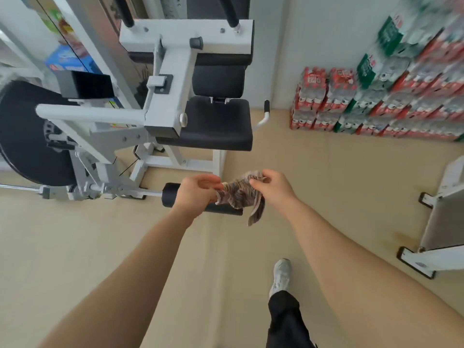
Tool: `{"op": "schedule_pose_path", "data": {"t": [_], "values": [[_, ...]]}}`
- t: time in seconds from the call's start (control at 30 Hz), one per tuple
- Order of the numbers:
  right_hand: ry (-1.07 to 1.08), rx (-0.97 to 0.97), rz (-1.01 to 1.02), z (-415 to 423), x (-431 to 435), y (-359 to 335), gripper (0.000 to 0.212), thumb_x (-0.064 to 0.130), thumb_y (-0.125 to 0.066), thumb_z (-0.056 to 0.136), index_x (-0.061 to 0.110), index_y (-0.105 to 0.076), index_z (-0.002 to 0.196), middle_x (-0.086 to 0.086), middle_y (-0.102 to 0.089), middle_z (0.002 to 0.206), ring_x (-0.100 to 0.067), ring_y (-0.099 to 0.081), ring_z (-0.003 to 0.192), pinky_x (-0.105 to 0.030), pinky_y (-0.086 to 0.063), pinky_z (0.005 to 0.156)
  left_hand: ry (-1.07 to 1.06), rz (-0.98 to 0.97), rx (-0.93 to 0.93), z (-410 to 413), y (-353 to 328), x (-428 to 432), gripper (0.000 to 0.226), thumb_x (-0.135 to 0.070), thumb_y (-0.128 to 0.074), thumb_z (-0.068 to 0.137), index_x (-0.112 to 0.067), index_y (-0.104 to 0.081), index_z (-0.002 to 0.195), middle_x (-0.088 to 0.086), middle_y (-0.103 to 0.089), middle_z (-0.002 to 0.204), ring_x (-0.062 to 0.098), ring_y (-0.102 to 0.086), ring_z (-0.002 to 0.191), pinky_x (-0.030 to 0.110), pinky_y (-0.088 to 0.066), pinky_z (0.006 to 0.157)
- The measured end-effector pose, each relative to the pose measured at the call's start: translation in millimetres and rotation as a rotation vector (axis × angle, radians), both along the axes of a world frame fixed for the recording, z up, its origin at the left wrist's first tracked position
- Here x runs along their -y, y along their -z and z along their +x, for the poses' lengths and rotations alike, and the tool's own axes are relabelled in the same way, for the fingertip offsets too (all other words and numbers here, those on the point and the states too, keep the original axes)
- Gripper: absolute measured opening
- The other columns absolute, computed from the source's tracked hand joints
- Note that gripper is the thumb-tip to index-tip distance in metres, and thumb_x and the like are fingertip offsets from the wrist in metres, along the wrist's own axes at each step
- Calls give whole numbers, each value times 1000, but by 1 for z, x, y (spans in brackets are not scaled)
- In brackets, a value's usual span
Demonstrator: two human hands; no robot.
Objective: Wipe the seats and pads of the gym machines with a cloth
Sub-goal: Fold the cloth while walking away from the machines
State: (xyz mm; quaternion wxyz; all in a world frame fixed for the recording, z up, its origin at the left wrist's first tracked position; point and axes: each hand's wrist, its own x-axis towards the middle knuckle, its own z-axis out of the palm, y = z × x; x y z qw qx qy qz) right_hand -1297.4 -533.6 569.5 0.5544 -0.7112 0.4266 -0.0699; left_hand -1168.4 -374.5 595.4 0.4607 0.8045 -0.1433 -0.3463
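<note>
A crumpled brown-and-white patterned cloth (242,194) hangs between both hands in the middle of the view. My left hand (197,190) grips its left end and my right hand (272,187) pinches its upper right edge. Both hands hover just above a black roller pad (170,194) on the white gym machine's lower arm; the hands and cloth cover most of that pad. Behind it sits the machine's black seat (221,121) with a black back pad (218,81) above.
The white machine frame (165,91) and a large black disc (22,136) fill the left. Stacked packs of bottled water (376,96) line the right wall. Another white machine base (437,222) stands at the right edge. My foot (281,276) is on the beige floor.
</note>
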Motion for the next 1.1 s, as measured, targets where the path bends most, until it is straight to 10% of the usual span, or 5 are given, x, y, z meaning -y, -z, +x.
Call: {"op": "schedule_pose_path", "data": {"t": [0.2, 0.37, 0.5, 0.63, 1.1], "values": [[-211, -24, -172, 8, -104, -54, 16, 34, -68, 92, 23, -79, 98, 2, -77, 92, -18, -69, 87, -32, -52, 80, 148, 61, 496, -23, -46, -88, 29, -7, -61, 88, -30, -75, 99, -12, -73, 91, 6, -65, 87, 22, -53, 80], [-374, 112, -90, 32, -179, -81, 16, 22, -76, 88, 34, -71, 78, 13, -73, 80, -3, -68, 76, -21, -50, 68, 56, 41, 737, -29, -66, -163, 30, -5, -59, 89, -27, -74, 103, -14, -65, 87, 12, -59, 90, 23, -40, 72], [-440, 205, -5, 65, -231, -95, 14, 22, -84, 81, 20, -72, 89, 5, -76, 84, -10, -73, 81, -33, -61, 77, -162, -36, 701, -17, -73, -224, 29, -2, -62, 86, -22, -70, 105, -9, -71, 99, 12, -69, 86, 37, -58, 79], [-632, 230, 93, 100, -284, -101, 6, 19, -76, 89, 18, -73, 93, -2, -77, 90, -18, -75, 88, -41, -62, 82, -368, -45, 707, -9, -87, -284, 35, 1, -71, 82, -19, -67, 110, -5, -71, 92, 5, -68, 80, 14, -52, 79], [-1270, 98, 162, 274, -491, -109, 29, 7, -62, 93, 20, -75, 116, -2, -78, 100, -5, -71, 91, -18, -55, 79, -734, 34, 608, 105, -87, -503, 28, -14, -78, 81, -27, -62, 99, -15, -73, 85, 4, -71, 70, 35, -59, 70]]}}
